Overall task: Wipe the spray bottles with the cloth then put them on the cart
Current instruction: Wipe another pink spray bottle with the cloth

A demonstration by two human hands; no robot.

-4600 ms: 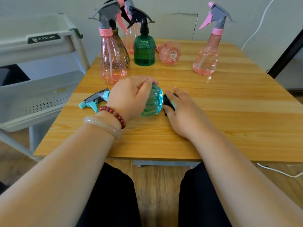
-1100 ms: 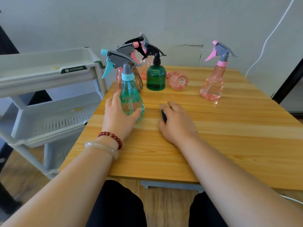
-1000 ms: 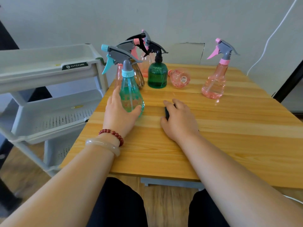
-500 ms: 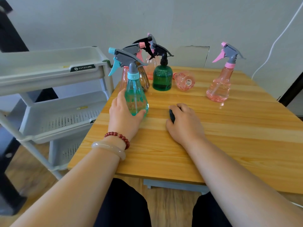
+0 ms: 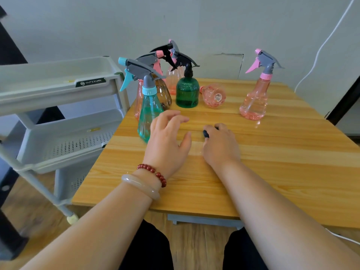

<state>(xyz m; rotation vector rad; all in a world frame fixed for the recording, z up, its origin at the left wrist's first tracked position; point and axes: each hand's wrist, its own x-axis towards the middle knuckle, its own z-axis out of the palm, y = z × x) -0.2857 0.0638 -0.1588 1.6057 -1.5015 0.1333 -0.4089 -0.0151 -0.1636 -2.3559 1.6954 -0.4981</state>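
A teal spray bottle (image 5: 149,112) with a grey head and blue trigger stands upright near the table's left edge. My left hand (image 5: 167,141) is just right of it, fingers spread, holding nothing. My right hand (image 5: 221,147) lies on the table with its fingers curled over a dark cloth (image 5: 206,133), of which only a small part shows. Behind stand a green bottle (image 5: 187,92), a brown bottle (image 5: 164,94) and pink bottles; one pink bottle (image 5: 214,95) lies on its side. Another pink bottle (image 5: 254,100) stands alone at the right.
A grey tiered cart (image 5: 58,88) stands against the left side of the wooden table (image 5: 272,162), its top tray level with the bottle heads and a perforated shelf below. A white cable runs down the wall at the right. My knees are under the table's front edge.
The teal bottle went from lying on the table to standing upright. My left hand has now let go of it and moved slightly right with open fingers. My right hand stayed on the cloth.
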